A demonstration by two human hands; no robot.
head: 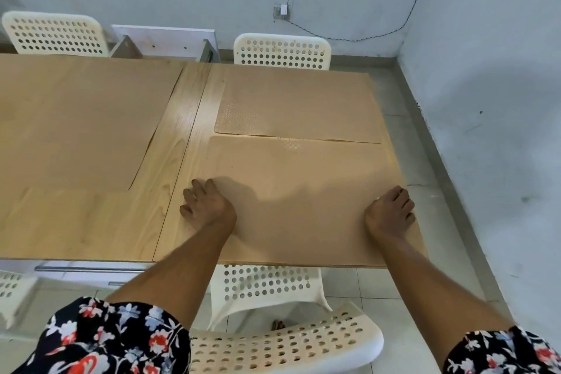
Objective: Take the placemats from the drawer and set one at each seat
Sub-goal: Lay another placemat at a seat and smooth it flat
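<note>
We see the left hand [204,203] and right hand [391,210] resting loosely curled on the near placemat's [297,191] side edges.

- You see tan woven-textured placemats [296,103] on the light wood-grain table [179,143].
- White hole-punched plastic chairs [282,51].
- Your black floral sleeves [112,340].

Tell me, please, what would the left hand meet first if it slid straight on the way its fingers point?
Probably nothing close: the left hand points up-left over bare table, and the far-left placemat lies beyond.
</note>
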